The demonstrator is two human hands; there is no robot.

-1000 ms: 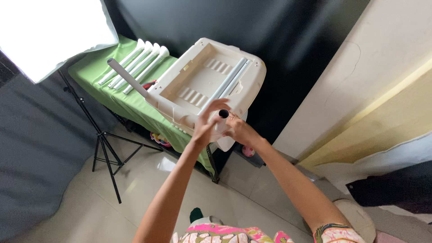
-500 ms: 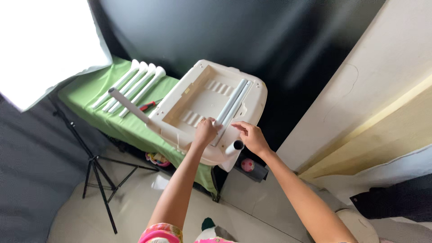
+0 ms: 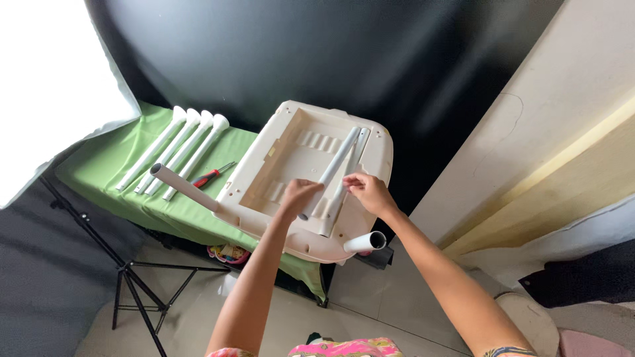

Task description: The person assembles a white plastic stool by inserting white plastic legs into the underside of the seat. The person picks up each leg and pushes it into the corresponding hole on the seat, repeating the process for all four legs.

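Note:
A cream plastic chair seat (image 3: 291,155) lies upside down on a green-covered table (image 3: 99,168). Two white tubes rest in its hollow; my left hand (image 3: 299,196) closes around the lower end of one tube (image 3: 334,168), and my right hand (image 3: 368,190) pinches the neighbouring tube (image 3: 344,188) beside it. One white leg tube (image 3: 182,186) sticks out from the seat's left corner, and a short tube stub (image 3: 365,242) projects from the near right corner, just below my right wrist.
Several white tapered legs (image 3: 178,149) lie side by side on the green cloth at the left, with a red-handled screwdriver (image 3: 210,175) near them. A black tripod stand (image 3: 135,291) is on the floor at left. A black backdrop hangs behind; a beige wall is at right.
Both hands have moved up from the seat's near edge, where the short tube stub sits, onto the two loose tubes lying in the seat. The view has shifted slightly.

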